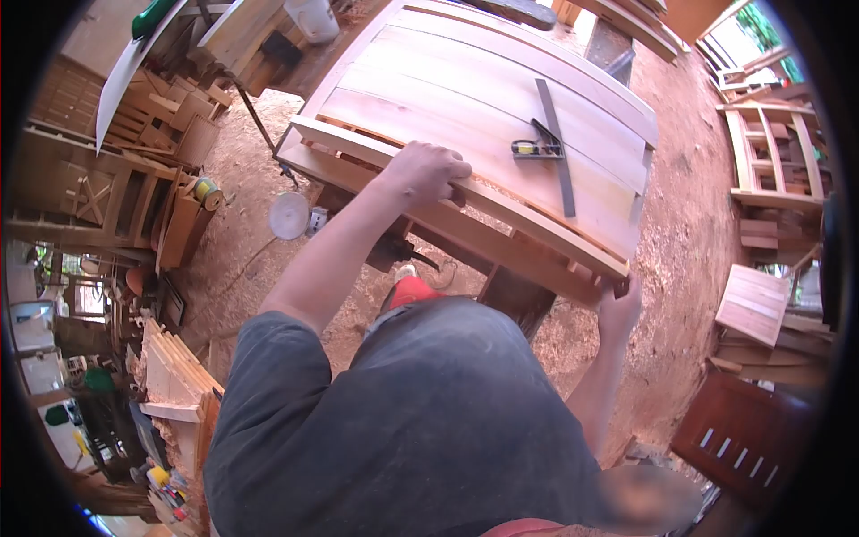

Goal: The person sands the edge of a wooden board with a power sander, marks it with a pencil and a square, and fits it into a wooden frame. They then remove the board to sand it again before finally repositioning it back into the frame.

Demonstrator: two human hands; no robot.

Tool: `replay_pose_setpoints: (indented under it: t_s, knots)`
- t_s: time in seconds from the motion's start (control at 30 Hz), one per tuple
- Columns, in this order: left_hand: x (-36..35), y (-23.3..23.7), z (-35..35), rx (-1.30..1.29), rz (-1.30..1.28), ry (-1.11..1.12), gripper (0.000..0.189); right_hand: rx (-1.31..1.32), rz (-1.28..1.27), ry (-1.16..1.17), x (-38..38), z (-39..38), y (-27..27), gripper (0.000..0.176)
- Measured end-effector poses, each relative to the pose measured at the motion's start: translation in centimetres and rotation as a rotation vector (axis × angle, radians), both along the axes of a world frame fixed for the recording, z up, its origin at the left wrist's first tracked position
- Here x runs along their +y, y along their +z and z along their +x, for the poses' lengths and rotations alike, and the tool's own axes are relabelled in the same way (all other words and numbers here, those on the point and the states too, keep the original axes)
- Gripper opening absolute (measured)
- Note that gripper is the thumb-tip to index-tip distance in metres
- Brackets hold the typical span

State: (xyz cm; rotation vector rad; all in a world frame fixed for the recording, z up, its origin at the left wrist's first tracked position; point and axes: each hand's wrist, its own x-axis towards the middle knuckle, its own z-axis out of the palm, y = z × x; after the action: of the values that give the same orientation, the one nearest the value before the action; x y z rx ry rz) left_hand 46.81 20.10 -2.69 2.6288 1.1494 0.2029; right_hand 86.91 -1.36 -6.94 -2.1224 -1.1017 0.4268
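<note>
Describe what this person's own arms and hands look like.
The left hand and right hand are gloveless, the forearms bare. The left sleeve is short, loose and dark grey; the right one is hard to make out.

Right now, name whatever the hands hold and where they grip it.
A long wooden rail: the left hand grips it partway along, the right hand its right end.

Between the left hand (428, 174) and the right hand (619, 302), the rail (537, 225) is pale bare wood, smooth and matt. Beyond both hands, the panel (420, 76) is smooth, unvarnished wood; on it, the square (558, 148) has a dull grey metal blade. Behind the hands, the shirt (403, 421) is soft matt cloth. Right of the right hand, the ground (680, 206) looks rough with wood shavings.
</note>
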Motion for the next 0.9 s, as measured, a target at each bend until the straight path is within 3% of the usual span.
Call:
replay_pose_setpoints:
  t_s: [0.17,0.2,0.23,0.53,0.77,0.9]
  knots:
    - [-0.4,0.2,0.4,-0.058,0.005,0.010,0.023,0.028,0.020,0.052,0.4,-0.1,0.9,0.028]
    - [0.2,-1.3,0.3,-0.047,0.053,-0.001,0.028,0.032,0.127,0.049,0.3,-0.2,0.7,0.027]
    - [-0.6,-0.1,1.3,-0.036,0.027,0.004,0.030,-0.088,0.068,0.070,0.2,0.8,-0.2,0.027]
    - [-1.8,0.9,6.4,0.180,-0.056,-0.093,0.038,0.023,0.130,0.089,-0.9,1.3,0.1,0.031]
    - [-2.0,1.3,6.8,0.171,-0.097,-0.095,0.035,0.532,0.394,-0.221,-5.5,1.9,-2.0,0.028]
    - [-2.4,1.7,7.1,0.209,-0.078,-0.066,0.037,0.539,0.490,-0.182,-7.7,3.3,-1.4,0.026]
